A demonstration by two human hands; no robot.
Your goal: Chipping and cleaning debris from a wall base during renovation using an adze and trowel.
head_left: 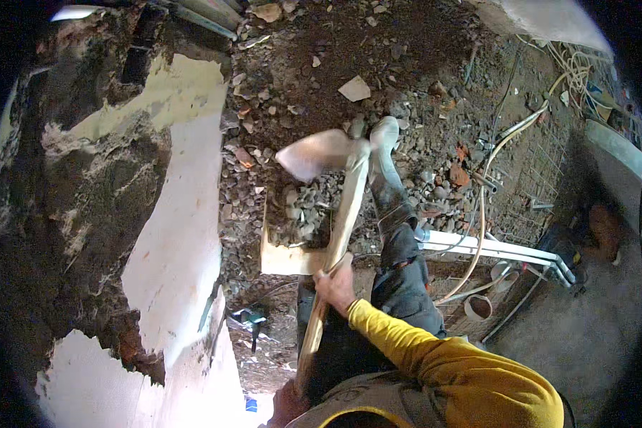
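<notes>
I hold a hoe with a pale wooden handle (346,207) and a broad, light-coloured blade (314,153) that is slightly smeared by motion. My right hand (335,285), in a yellow sleeve, is wrapped round the middle of the handle. Close to my body at the lower edge, my left hand (289,404) grips the handle's end; it is dark and partly cut off. The blade hangs over rubble, just beyond a square cream-coloured container (292,261) with stones (304,214) in it. The handle crosses in front of the container's right side.
A broken wall (182,214) with peeling plaster runs along the left. My booted foot (385,135) stands on the rubble right of the blade. White pipes (492,246), loose cables (481,207) and wire mesh (542,164) lie to the right.
</notes>
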